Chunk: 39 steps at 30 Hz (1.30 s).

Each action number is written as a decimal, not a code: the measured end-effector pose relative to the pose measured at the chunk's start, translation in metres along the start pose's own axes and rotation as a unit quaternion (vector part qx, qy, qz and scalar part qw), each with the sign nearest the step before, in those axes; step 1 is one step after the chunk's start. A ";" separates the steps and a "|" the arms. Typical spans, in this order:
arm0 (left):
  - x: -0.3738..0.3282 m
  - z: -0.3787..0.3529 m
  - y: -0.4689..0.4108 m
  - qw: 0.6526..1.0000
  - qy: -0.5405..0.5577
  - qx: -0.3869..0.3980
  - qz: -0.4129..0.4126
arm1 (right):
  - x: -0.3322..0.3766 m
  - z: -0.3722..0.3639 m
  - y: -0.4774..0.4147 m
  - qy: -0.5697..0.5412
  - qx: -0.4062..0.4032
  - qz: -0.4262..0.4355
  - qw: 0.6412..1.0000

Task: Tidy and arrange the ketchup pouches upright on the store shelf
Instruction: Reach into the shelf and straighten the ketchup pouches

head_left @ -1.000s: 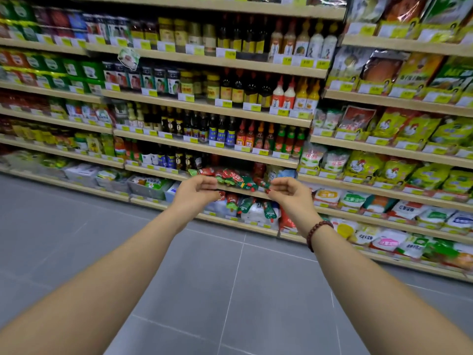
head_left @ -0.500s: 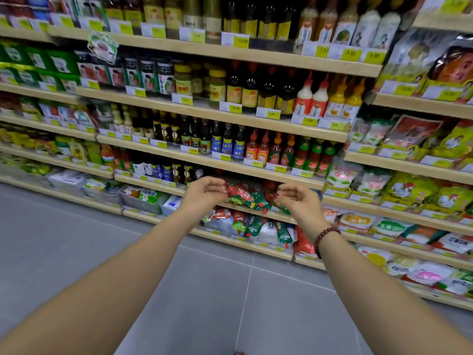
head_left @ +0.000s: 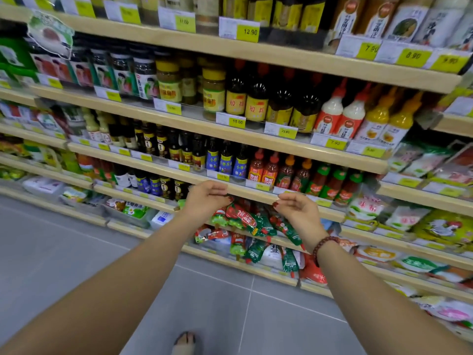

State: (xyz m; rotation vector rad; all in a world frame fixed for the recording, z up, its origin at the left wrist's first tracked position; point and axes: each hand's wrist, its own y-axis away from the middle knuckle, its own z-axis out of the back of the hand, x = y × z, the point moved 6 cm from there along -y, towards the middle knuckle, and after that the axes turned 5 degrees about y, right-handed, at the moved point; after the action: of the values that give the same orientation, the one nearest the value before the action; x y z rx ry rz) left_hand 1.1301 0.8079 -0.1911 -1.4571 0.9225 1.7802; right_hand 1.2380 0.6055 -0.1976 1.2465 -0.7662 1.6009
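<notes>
Red and green ketchup pouches (head_left: 245,219) lie toppled in a jumbled heap on a low wooden shelf (head_left: 258,238), some hanging over its front edge. More pouches (head_left: 256,249) have slumped onto the shelf below. My left hand (head_left: 204,201) hovers just left of and above the heap, fingers apart, holding nothing. At the heap's right side my right hand (head_left: 297,211), with a bead bracelet on the wrist, also hovers with curled, spread fingers and holds nothing. Neither hand touches a pouch.
Sauce bottles (head_left: 268,170) stand in a row on the shelf directly above the heap, behind yellow price tags. Bagged goods (head_left: 440,226) fill the shelves to the right. White packs (head_left: 161,219) sit lower left. Grey tiled floor (head_left: 76,252) lies below, with my foot (head_left: 185,342) at the bottom.
I have stepped closer to the shelf, so everything looks larger. Both hands have reached forward and up toward the pouch heap, still holding nothing.
</notes>
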 end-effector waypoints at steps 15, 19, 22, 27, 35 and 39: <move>0.090 -0.011 -0.181 0.988 0.004 0.128 0.089 | -0.077 -0.075 -0.135 -0.024 -0.081 -0.071 0.994; 0.138 -0.027 -0.208 0.984 0.026 0.144 0.103 | -0.123 -0.080 -0.159 -0.018 -0.089 -0.079 0.993; 0.173 -0.044 -0.224 0.982 0.093 0.124 0.112 | -0.160 -0.088 -0.174 -0.008 -0.074 -0.083 0.994; 0.230 -0.072 -0.237 0.988 0.055 0.128 0.073 | -0.216 -0.099 -0.188 0.000 -0.061 -0.050 0.997; 0.308 -0.096 -0.261 0.990 0.041 0.135 -0.004 | -0.311 -0.125 -0.211 0.010 -0.033 -0.007 0.999; 0.324 -0.099 -0.280 0.988 0.060 0.121 -0.068 | -0.327 -0.130 -0.235 0.040 -0.032 0.073 0.996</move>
State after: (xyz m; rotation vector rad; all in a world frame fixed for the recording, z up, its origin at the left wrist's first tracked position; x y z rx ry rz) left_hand 1.3602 0.8930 -0.5552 -1.4451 1.0344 1.4398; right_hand 1.4226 0.7113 -0.5631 1.0947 -0.8681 1.7187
